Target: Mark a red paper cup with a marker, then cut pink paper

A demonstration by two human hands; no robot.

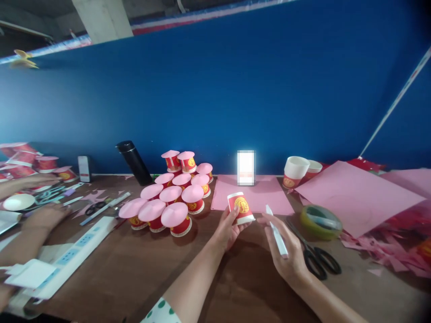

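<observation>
My left hand [225, 232] is closed around a red paper cup [246, 214] with a gold round print, tilted above the table. To its right, my right hand [292, 253] grips a slim white pen [278, 237], its tip pointing up and away from me. The pen and the cup are apart. Behind the cup lie pink paper sheets [266, 197]. On the left stand several red paper cups with pink paper discs [174, 214] on top. Black-handled scissors [318, 260] lie beside my right hand.
A tape roll [321, 223], stacked paper cups [296, 168] and pink paper [360, 193] are on the right. A bright phone [245, 168] stands behind. Leftward are a black flask [134, 162], a power strip [76, 258] and another person's hands [45, 215]. A blue panel [215, 98] bounds the back.
</observation>
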